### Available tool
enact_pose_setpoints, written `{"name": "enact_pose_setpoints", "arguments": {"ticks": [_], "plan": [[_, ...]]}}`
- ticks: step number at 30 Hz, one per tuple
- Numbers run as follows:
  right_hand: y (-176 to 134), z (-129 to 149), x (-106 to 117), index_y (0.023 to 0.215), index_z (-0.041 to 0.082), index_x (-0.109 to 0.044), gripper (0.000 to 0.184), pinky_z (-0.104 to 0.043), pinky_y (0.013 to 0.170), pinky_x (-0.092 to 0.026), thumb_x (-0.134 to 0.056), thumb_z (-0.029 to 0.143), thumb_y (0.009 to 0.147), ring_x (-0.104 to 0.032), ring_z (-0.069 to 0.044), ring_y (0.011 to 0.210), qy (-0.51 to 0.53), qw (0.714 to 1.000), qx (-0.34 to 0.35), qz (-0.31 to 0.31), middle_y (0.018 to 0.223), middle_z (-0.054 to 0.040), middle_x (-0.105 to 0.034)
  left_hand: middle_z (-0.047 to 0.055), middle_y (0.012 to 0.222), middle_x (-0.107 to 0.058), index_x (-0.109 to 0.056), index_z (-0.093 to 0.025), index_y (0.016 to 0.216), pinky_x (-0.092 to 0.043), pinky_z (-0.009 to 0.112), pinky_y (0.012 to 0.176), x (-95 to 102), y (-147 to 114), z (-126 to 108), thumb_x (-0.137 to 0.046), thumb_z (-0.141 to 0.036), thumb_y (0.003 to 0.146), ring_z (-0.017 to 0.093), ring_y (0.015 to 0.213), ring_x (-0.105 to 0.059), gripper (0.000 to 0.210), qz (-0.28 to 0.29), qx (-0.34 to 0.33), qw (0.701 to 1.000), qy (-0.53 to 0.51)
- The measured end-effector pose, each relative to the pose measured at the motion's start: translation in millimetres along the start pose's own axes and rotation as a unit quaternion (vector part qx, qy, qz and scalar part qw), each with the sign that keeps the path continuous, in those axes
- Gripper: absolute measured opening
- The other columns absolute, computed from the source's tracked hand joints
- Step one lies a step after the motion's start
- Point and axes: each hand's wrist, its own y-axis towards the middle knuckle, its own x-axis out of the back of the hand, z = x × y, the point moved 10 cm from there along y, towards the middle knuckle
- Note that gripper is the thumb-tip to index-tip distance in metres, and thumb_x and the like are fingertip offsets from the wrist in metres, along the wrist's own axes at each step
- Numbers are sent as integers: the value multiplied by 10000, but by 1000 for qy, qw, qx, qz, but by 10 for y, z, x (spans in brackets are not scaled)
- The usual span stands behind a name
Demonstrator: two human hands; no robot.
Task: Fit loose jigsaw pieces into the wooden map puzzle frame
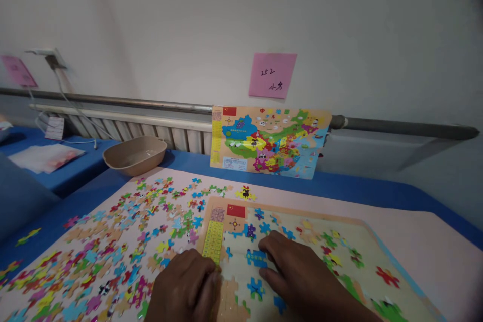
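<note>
Right hand [302,276] flat on puzzle board [377,261], thumb and forefinger spread around blue puzzle piece [256,257], touching, not gripping; left hand [184,289] curled loosely on board's left edge, holding nothing. Loose pieces [113,241] scattered left of left fingers; bowl [135,155] well beyond.

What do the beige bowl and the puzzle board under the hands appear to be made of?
The shallow beige bowl looks like matte plastic: smooth, one even colour, with a soft sheen and a thin rim. The tan puzzle board looks like wood or pressed fibreboard: a pale raised frame edge and a printed flat face, though the grain is too blurred to confirm.
</note>
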Motion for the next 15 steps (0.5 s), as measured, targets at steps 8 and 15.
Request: {"name": "enact_pose_setpoints", "arguments": {"ticks": [8,15], "plan": [[-9,36,17,1101,208,-626,210,-347,834,-399,-676,258,904,-626,-273,1027,-7,1000,-5,3,1126,-75,-648,-21,733,-613,-620,-241,875,-442,282,592,-51,-33,28,-530,-195,987,138,656,-599,151,-2,13,1000,-6],[-13,39,50,1083,199,-620,193,-357,826,-405,-679,245,905,-631,-280,1017,-12,1000,-17,18,1134,-81,-648,-12,755,-622,-623,-249,870,-439,306,635,-66,-46,55,-479,-226,1025,160,705,-611,213,-6,50,999,-19]]}}
